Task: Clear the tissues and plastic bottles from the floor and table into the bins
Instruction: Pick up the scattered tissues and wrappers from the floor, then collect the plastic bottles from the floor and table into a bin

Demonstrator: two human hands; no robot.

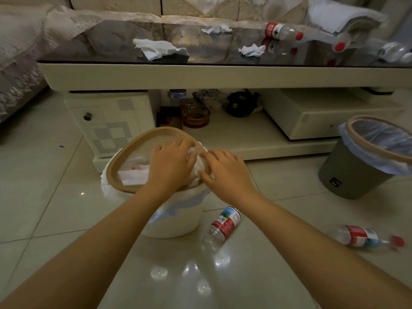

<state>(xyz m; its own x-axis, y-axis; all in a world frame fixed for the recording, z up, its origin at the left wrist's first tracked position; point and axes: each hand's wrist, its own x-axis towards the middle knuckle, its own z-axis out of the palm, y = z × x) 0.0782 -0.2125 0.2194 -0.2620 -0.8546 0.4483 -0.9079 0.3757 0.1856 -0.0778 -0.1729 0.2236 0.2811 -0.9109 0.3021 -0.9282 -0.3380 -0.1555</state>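
Over the white bin with the tan rim, my left hand and my right hand both grip a crumpled white tissue wad. More tissue lies inside that bin. On the glass table top lie three tissues and a red-capped bottle. Further bottles blur at the table's right end. Two bottles lie on the floor, one beside the white bin and one at the right.
A grey bin with a blue-white liner stands on the floor at right. The table's lower shelf holds an ashtray and a dark object. A sofa with lace cover sits at left behind the table.
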